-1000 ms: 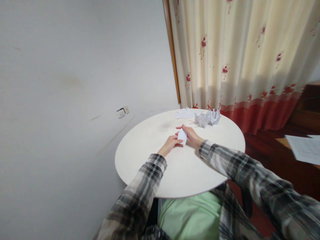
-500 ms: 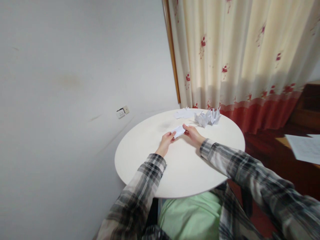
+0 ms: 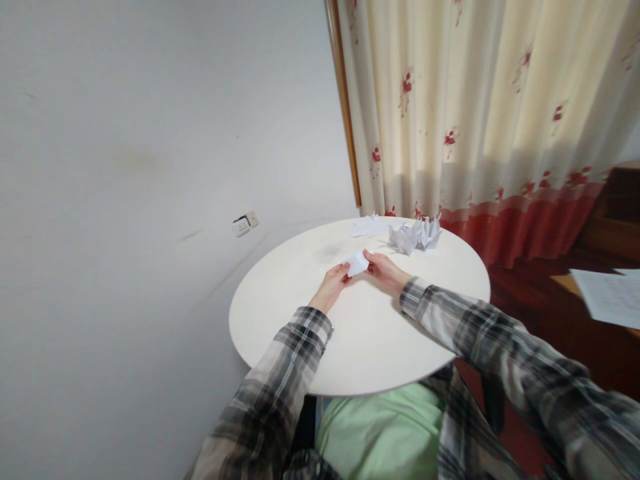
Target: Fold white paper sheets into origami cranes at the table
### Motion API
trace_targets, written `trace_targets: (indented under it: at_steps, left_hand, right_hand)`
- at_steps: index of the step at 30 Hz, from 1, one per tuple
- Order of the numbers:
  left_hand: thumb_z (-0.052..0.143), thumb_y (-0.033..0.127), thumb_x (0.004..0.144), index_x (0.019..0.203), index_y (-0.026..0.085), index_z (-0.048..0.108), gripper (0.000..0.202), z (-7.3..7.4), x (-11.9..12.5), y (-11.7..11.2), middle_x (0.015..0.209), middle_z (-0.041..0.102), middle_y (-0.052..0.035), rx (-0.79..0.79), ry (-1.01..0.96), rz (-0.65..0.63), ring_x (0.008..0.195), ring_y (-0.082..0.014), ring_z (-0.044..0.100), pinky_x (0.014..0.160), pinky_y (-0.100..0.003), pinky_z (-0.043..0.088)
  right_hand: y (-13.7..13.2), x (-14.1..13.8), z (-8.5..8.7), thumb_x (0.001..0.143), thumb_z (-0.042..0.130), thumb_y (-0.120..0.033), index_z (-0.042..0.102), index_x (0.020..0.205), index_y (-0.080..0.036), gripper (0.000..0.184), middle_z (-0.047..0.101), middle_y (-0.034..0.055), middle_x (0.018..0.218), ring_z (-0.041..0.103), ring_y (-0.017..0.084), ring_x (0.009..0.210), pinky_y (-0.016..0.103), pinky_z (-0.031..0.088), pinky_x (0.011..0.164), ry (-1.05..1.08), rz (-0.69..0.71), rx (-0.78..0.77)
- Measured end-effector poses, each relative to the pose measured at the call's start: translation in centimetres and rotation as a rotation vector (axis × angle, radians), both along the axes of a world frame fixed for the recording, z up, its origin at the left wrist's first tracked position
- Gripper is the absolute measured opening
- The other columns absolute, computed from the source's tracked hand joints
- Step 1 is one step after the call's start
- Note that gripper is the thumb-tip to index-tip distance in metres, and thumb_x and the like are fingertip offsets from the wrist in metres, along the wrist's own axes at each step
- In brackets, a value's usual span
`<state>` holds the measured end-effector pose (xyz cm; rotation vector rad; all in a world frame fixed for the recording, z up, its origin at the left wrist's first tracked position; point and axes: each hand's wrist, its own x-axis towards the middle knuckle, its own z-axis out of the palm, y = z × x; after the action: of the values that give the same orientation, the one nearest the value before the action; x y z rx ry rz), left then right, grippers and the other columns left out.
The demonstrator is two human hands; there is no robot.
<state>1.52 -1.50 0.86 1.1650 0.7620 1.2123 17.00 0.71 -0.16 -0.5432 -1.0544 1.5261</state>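
A small piece of folded white paper (image 3: 357, 264) is held between my two hands, over the middle of the round white table. My left hand (image 3: 334, 283) pinches its left end, thumb on top. On the right end, my right hand (image 3: 384, 267) is closed with thumb and fingers; the fingers underneath are partly hidden. Beyond my right hand stand several folded white paper cranes (image 3: 416, 235), close together. Flat white paper (image 3: 369, 227) lies to their left near the far edge.
The round white table (image 3: 280, 320) stands close to the wall, which carries a socket (image 3: 242, 227). A flowered curtain (image 3: 475, 120) hangs behind it. At the right, sheets of paper (image 3: 607, 297) lie on a wooden surface.
The folded paper has tilted a little, showing more of its face. My right hand has shifted slightly left and down along its end. Everything else stays put.
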Motion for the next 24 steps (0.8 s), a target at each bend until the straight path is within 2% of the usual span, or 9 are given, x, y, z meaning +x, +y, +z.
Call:
trace_targets:
  at_steps: [4, 7, 12, 15, 18, 21, 24]
  left_hand:
    - [0.077, 0.043, 0.051, 0.079, 0.013, 0.062, 0.043, 0.18, 0.02, -0.17, 0.074, 0.062, -0.0009, 0.001, -0.017, 0.007, 0.067, -0.0088, 0.053, 0.063, -0.020, 0.038]
    - [0.076, 0.044, 0.053, 0.078, 0.013, 0.062, 0.043, 0.40, 0.04, -0.30, 0.069, 0.060, 0.0003, 0.018, -0.016, 0.026, 0.058, -0.0066, 0.049, 0.053, -0.019, 0.035]
    - [0.071, 0.050, 0.057, 0.070, 0.014, 0.058, 0.041, 0.40, -0.22, -0.15, 0.047, 0.042, 0.0074, 0.025, 0.096, 0.101, 0.039, -0.0022, 0.032, 0.038, -0.018, 0.018]
    - [0.070, 0.050, 0.058, 0.074, 0.014, 0.059, 0.041, 0.20, -0.30, 0.05, 0.046, 0.042, 0.0079, 0.009, 0.117, 0.103, 0.036, -0.0022, 0.031, 0.036, -0.019, 0.014]
    - [0.072, 0.045, 0.058, 0.079, 0.014, 0.060, 0.039, 0.20, -0.20, 0.04, 0.057, 0.056, 0.0036, -0.006, 0.069, 0.106, 0.042, -0.0032, 0.043, 0.040, -0.017, 0.024]
    - [0.073, 0.039, 0.060, 0.082, 0.015, 0.061, 0.035, 0.43, -0.06, -0.17, 0.074, 0.064, -0.0004, -0.029, -0.007, 0.107, 0.056, -0.0054, 0.054, 0.053, -0.018, 0.038]
    - [0.072, 0.038, 0.062, 0.083, 0.015, 0.062, 0.033, 0.58, -0.03, -0.28, 0.075, 0.064, -0.0008, -0.041, -0.021, 0.115, 0.053, -0.0048, 0.052, 0.053, -0.018, 0.039]
  right_hand:
    - [0.00, -0.03, 0.00, 0.075, 0.063, -0.037, 0.061, 0.079, -0.015, 0.022, 0.066, 0.0023, 0.078, 0.058, 0.011, 0.069, 0.022, 0.044, 0.063, 0.017, 0.016, 0.001]
    - [0.06, 0.07, -0.06, 0.072, 0.065, -0.040, 0.060, 0.077, -0.016, 0.025, 0.065, 0.0009, 0.073, 0.056, 0.010, 0.064, 0.020, 0.042, 0.057, 0.019, -0.012, -0.008]
    - [0.08, 0.27, -0.09, 0.066, 0.068, -0.046, 0.057, 0.069, -0.015, 0.033, 0.058, -0.0029, 0.058, 0.048, 0.006, 0.049, 0.018, 0.034, 0.045, -0.062, -0.074, 0.012]
    - [0.07, 0.36, -0.06, 0.064, 0.069, -0.049, 0.054, 0.063, -0.016, 0.037, 0.049, -0.0062, 0.046, 0.039, 0.005, 0.040, 0.018, 0.030, 0.038, -0.105, -0.098, 0.034]
    - [-0.08, 0.36, 0.12, 0.067, 0.068, -0.047, 0.054, 0.066, -0.015, 0.035, 0.051, -0.0052, 0.047, 0.040, 0.005, 0.037, 0.017, 0.033, 0.035, -0.096, -0.090, 0.014]
    - [-0.37, 0.27, 0.45, 0.074, 0.065, -0.039, 0.058, 0.075, -0.014, 0.025, 0.063, 0.0011, 0.062, 0.053, 0.007, 0.045, 0.017, 0.044, 0.041, -0.053, -0.051, -0.034]
    - [-0.66, 0.19, 0.74, 0.079, 0.061, -0.031, 0.059, 0.077, -0.014, 0.017, 0.067, 0.0045, 0.070, 0.061, 0.010, 0.054, 0.018, 0.050, 0.048, -0.013, -0.029, -0.079]
